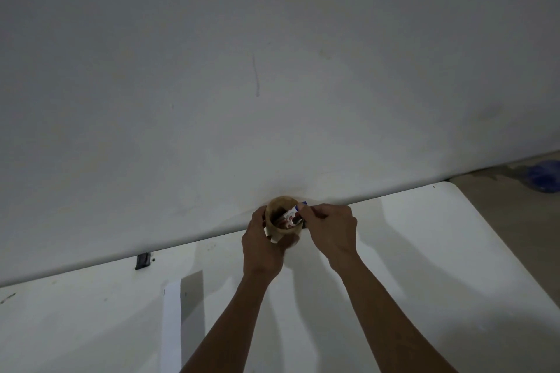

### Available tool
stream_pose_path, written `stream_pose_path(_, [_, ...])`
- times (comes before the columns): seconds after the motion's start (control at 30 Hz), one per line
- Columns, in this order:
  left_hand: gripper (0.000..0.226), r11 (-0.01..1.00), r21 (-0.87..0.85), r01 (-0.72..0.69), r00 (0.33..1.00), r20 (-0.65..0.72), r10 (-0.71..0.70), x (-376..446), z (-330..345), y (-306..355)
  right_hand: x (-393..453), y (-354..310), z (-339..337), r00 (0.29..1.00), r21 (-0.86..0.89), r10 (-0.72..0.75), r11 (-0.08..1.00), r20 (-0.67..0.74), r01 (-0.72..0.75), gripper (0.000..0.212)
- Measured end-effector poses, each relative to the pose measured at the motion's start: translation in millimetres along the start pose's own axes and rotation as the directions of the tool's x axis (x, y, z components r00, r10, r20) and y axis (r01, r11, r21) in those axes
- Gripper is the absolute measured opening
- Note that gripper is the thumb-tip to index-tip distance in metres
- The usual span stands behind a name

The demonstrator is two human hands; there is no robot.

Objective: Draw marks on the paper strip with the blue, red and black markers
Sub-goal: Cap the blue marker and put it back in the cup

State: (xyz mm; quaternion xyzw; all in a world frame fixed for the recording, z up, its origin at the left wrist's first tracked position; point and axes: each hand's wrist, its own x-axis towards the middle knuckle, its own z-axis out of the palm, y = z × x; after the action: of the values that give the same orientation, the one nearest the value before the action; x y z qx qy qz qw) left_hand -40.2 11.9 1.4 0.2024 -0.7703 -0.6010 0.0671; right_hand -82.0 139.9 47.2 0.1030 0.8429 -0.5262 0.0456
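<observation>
A tan round cup (278, 228) stands at the far edge of the white table (409, 251), against the wall. My left hand (262, 248) is wrapped around the cup's left side. My right hand (328, 225) pinches a blue-capped marker (295, 212) that leans over the cup's rim, with its white barrel reaching inside. Other markers, one reddish, sit deep in the cup and are hard to tell apart. A long white paper strip (171, 327) lies flat on the table, to the left of my left forearm.
A grey-white wall (272, 70) rises directly behind the table. A small dark clip or bracket (143, 260) sits at the table's back edge on the left. To the right lies bare floor with a blue object (545, 179) on it.
</observation>
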Motion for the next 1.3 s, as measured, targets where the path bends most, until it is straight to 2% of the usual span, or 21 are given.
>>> stream_pose_path(0.13, [0.068,1.000,-0.009,0.009,1.000,0.002,-0.009,0.9,-0.1,-2.1,3.0,-5.3,-2.0,0.993,0.057,0.118,0.991,0.014,-0.119,0.020])
stream_pose_path(0.27, [0.068,1.000,-0.017,0.021,1.000,-0.008,-0.021,1.5,0.2,-3.0,4.0,-9.6,-1.2,0.993,-0.032,0.119,0.992,-0.013,-0.119,0.019])
stream_pose_path(0.43, [0.069,1.000,-0.013,0.010,1.000,-0.007,-0.010,1.7,3.2,-2.5,0.0,-19.7,3.6,0.985,-0.157,0.173,0.972,-0.013,-0.173,0.041])
stream_pose_path(0.6, [0.059,0.998,-0.058,0.029,0.999,-0.015,-0.030,1.6,4.7,-1.0,-3.8,-26.8,15.5,0.978,-0.202,0.196,0.958,-0.067,-0.206,0.022])
stream_pose_path(0.73, [0.058,0.995,-0.079,0.061,0.998,-0.011,-0.062,1.2,4.0,-0.3,-15.5,-37.2,13.5,0.989,-0.304,0.128,0.941,-0.075,-0.145,0.016])
stream_pose_path(0.83, [0.061,0.999,0.025,0.026,1.000,-0.014,-0.025,0.2,2.7,0.9,-25.6,-38.2,6.9,0.995,-0.357,0.018,0.933,-0.097,-0.051,0.020])
stream_pose_path(1.0, [0.073,0.999,0.040,0.034,0.999,-0.013,-0.033,0.7,2.5,-1.1,-30.4,-24.6,-3.9,0.951,-0.215,-0.267,0.949,-0.158,0.231,0.015])
stream_pose_path(1.1, [0.074,0.999,0.027,0.033,0.999,-0.016,-0.032,1.2,2.7,-0.5,-27.8,-28.5,-17.5,0.903,-0.068,-0.362,0.932,-0.233,0.356,0.011])
stream_pose_path(1.2, [0.074,0.999,0.029,0.045,0.999,-0.009,-0.044,0.8,3.5,-0.3,-25.7,-36.4,-35.3,0.875,0.110,-0.351,0.907,-0.334,0.406,0.010])
stream_pose_path(1.3, [0.074,0.998,0.033,0.047,0.999,-0.009,-0.047,1.4,3.7,-2.6,-24.7,-43.1,-49.2,0.903,0.356,-0.219,0.864,-0.370,0.355,0.008])
